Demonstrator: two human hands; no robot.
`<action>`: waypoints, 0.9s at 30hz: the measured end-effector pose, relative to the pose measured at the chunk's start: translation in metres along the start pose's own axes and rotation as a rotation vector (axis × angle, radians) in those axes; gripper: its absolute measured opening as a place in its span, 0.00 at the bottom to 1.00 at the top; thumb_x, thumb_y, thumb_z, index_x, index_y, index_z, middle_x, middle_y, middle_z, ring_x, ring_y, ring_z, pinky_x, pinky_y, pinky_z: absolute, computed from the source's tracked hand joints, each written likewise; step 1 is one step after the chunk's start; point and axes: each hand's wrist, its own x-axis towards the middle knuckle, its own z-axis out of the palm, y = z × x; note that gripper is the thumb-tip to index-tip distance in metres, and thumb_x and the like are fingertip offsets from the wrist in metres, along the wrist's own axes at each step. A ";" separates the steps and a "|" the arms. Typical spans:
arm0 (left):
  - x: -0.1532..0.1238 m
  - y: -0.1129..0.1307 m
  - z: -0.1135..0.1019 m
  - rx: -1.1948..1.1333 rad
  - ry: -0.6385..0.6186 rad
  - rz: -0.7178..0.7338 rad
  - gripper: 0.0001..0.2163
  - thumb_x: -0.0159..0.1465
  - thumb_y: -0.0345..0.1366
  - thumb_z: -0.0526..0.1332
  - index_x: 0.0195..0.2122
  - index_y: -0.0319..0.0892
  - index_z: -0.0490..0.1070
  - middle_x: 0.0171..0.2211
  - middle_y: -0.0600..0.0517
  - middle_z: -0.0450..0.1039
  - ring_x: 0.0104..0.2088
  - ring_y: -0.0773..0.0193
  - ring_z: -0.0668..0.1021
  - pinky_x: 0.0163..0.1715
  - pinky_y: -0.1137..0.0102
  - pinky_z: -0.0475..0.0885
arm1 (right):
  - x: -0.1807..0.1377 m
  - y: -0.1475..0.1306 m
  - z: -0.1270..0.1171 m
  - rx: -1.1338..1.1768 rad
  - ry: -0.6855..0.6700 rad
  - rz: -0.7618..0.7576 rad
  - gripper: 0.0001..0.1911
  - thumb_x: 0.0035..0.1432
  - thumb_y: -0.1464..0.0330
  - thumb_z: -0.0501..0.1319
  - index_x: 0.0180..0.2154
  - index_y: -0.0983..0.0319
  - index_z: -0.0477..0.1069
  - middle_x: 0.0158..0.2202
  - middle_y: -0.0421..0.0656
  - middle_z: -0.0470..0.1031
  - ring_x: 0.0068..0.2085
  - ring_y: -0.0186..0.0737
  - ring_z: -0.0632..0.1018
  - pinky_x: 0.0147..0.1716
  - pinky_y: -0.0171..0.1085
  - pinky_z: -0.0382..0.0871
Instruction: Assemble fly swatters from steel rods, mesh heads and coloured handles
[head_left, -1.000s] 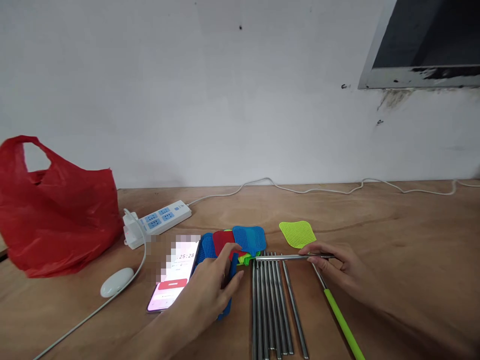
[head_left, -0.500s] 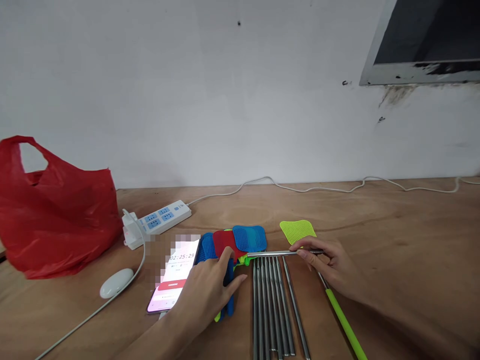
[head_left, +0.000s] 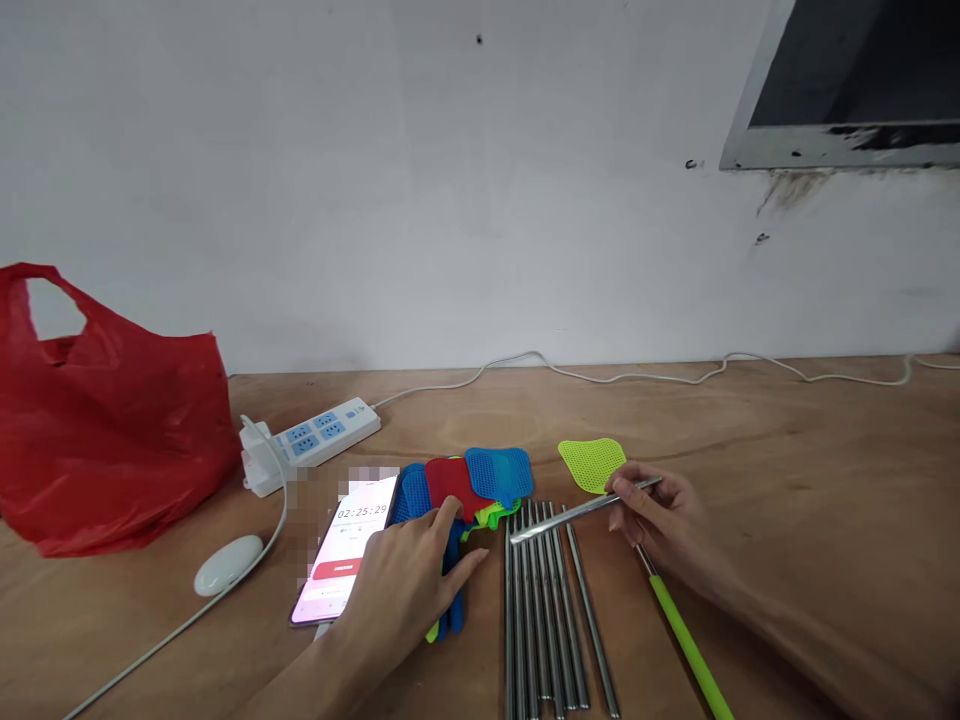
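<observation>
My right hand [head_left: 664,525] pinches a metal rod [head_left: 577,512] near its right end. The rod slants over the upper ends of several similar metal rods [head_left: 536,610] lying side by side on the table. My left hand [head_left: 416,565], thumb and index finger apart, rests over blue handles [head_left: 456,600], which it partly hides. Just beyond its fingers lie mesh fly swatter heads: a red one [head_left: 454,485], a blue one [head_left: 501,474] and others partly covered. A yellow-green fly swatter [head_left: 592,464] lies at the right, its shaft partly behind my right hand and its green handle [head_left: 690,640] nearer me.
A lit phone [head_left: 349,550] showing a timer lies left of my left hand. Farther left are a white power strip [head_left: 326,432] with a plug, a white oval device [head_left: 229,565] on its cable and a red plastic bag [head_left: 112,430]. A white cord runs along the wall.
The rod in my right hand has tilted, its left end swinging down toward me and away from the swatter heads. My right hand has shifted slightly right. My left hand stays nearly still.
</observation>
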 end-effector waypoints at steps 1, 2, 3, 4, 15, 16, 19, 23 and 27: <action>-0.001 -0.001 0.001 -0.023 0.028 0.014 0.18 0.69 0.46 0.59 0.54 0.40 0.66 0.33 0.47 0.81 0.31 0.47 0.83 0.23 0.66 0.68 | 0.001 0.000 0.000 0.049 0.030 0.013 0.20 0.49 0.51 0.72 0.30 0.61 0.73 0.16 0.37 0.73 0.16 0.29 0.65 0.16 0.29 0.56; -0.002 -0.001 0.001 -0.058 0.056 0.033 0.16 0.70 0.46 0.58 0.52 0.40 0.67 0.33 0.48 0.81 0.30 0.48 0.82 0.23 0.66 0.68 | 0.002 0.000 0.000 0.082 0.052 0.024 0.22 0.49 0.50 0.72 0.29 0.61 0.73 0.14 0.36 0.70 0.15 0.28 0.64 0.16 0.29 0.54; -0.002 -0.001 0.000 -0.101 0.082 0.059 0.13 0.71 0.44 0.57 0.49 0.42 0.67 0.33 0.49 0.80 0.29 0.50 0.82 0.23 0.67 0.68 | 0.003 0.000 0.000 0.092 0.064 0.037 0.23 0.49 0.48 0.71 0.28 0.61 0.72 0.12 0.35 0.66 0.15 0.28 0.62 0.15 0.29 0.53; -0.002 -0.001 -0.001 -0.150 0.105 0.095 0.10 0.71 0.43 0.56 0.46 0.42 0.68 0.33 0.50 0.80 0.29 0.52 0.82 0.24 0.67 0.67 | 0.004 0.000 -0.001 0.075 0.063 0.055 0.24 0.50 0.46 0.69 0.27 0.60 0.72 0.11 0.33 0.63 0.14 0.28 0.61 0.15 0.30 0.52; -0.004 0.005 -0.010 -0.326 0.056 0.433 0.09 0.71 0.33 0.52 0.35 0.42 0.70 0.33 0.50 0.73 0.34 0.57 0.75 0.35 0.64 0.68 | 0.003 0.001 -0.005 -0.520 -0.093 -0.006 0.26 0.61 0.47 0.57 0.23 0.60 0.66 0.20 0.34 0.58 0.22 0.33 0.62 0.21 0.33 0.55; -0.005 0.006 -0.011 -0.339 0.039 0.451 0.09 0.71 0.33 0.53 0.35 0.42 0.70 0.34 0.50 0.73 0.35 0.57 0.75 0.37 0.63 0.68 | 0.002 0.000 -0.002 -0.566 -0.088 -0.053 0.26 0.61 0.47 0.58 0.22 0.60 0.65 0.21 0.35 0.60 0.24 0.34 0.64 0.23 0.33 0.57; -0.007 0.008 -0.012 -0.379 -0.021 0.482 0.07 0.71 0.33 0.54 0.37 0.42 0.70 0.36 0.49 0.74 0.38 0.57 0.75 0.40 0.63 0.68 | 0.000 0.001 0.003 -0.616 -0.048 -0.117 0.21 0.59 0.48 0.59 0.29 0.59 0.69 0.20 0.34 0.59 0.23 0.35 0.64 0.22 0.34 0.57; -0.008 0.009 -0.013 -0.441 -0.102 0.500 0.06 0.71 0.32 0.54 0.43 0.43 0.70 0.40 0.50 0.75 0.41 0.57 0.75 0.45 0.62 0.68 | -0.002 0.010 0.002 -0.661 0.009 -0.193 0.20 0.62 0.53 0.59 0.50 0.58 0.68 0.16 0.29 0.56 0.19 0.35 0.63 0.21 0.33 0.56; -0.008 0.010 -0.012 -0.471 -0.136 0.495 0.07 0.71 0.32 0.54 0.47 0.44 0.70 0.44 0.50 0.75 0.44 0.57 0.76 0.48 0.61 0.68 | -0.002 0.010 -0.002 -0.976 -0.090 -0.343 0.15 0.65 0.57 0.58 0.32 0.58 0.74 0.22 0.38 0.72 0.25 0.39 0.72 0.27 0.37 0.62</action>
